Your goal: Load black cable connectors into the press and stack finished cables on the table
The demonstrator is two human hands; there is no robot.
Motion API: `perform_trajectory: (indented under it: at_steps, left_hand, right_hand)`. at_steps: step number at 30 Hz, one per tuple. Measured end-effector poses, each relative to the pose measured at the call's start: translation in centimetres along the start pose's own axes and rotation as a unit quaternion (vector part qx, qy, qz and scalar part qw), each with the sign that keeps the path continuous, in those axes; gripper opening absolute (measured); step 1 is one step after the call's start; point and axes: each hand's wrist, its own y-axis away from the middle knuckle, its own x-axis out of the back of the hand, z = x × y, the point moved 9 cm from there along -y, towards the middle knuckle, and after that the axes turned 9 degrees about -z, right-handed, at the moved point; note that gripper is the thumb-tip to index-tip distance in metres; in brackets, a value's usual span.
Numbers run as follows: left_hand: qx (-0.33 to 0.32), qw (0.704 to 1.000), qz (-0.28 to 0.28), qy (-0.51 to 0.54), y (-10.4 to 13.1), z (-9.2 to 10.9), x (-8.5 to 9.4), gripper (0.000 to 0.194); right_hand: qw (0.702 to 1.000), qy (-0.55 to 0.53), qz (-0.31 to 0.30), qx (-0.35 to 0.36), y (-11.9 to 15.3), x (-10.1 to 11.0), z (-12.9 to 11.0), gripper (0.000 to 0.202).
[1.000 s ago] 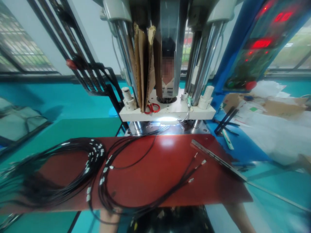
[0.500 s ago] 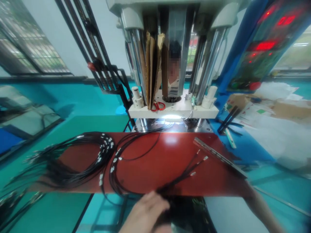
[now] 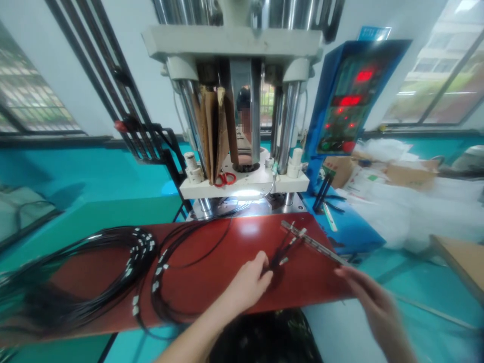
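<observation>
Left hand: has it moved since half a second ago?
Yes: the left hand has moved forward, farther over the red board from its near edge.

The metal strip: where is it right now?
In the head view, the metal strip slants across the right of the red-brown board, near the right hand.

White wall [image 3: 128, 30], teal lower wall [image 3: 45, 156]; barred left window [image 3: 28, 85], right window [image 3: 440, 75].

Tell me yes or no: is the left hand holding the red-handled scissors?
No, the left hand holds black cables, while the red-handled scissors sit on the white press plate beside the cardboard.
</observation>
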Motion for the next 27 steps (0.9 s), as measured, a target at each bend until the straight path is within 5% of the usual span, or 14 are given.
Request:
perform_trajectory:
  at_steps: [4,7,11,17,21,23,27]
  left_hand:
    - [-0.022,0.963,-0.043,0.265,1.3,0.2,-1.1,0.016]
    - [-0.017,0.952,-0.019,0.305,2.2,-0.2,-0.9,0.021]
    - [-0.007,0.959,0.018,0.284,3.8,-1.6,0.6,0.023]
    - [0.008,0.986,0.015,0.166,7.0,-3.1,2.7,0.013]
    - [0.017,0.968,0.026,0.249,8.1,-3.9,2.6,0.016]
    - [0.014,0.945,0.030,0.324,8.1,-4.4,2.1,0.021]
    - [0.023,0.926,-0.027,0.376,7.9,-5.3,0.0,0.029]
  right_hand:
    - [0.951,-0.212,-0.224,-0.034,0.9,-11.3,-5.7,0.032]
    - [0.935,-0.248,-0.252,-0.018,0.3,-15.3,-9.2,0.025]
    - [0.940,-0.234,-0.248,-0.026,-1.0,-17.2,-10.3,0.030]
    - [0.950,-0.245,-0.192,-0.018,-2.5,-16.5,-10.3,0.032]
    - [0.952,-0.226,-0.207,-0.020,-2.7,-17.2,-10.2,0.026]
    - [0.934,-0.282,-0.216,-0.037,-2.6,-18.0,-9.8,0.021]
    - [0.852,-0.429,-0.292,-0.065,-2.1,-20.1,-9.6,0.017]
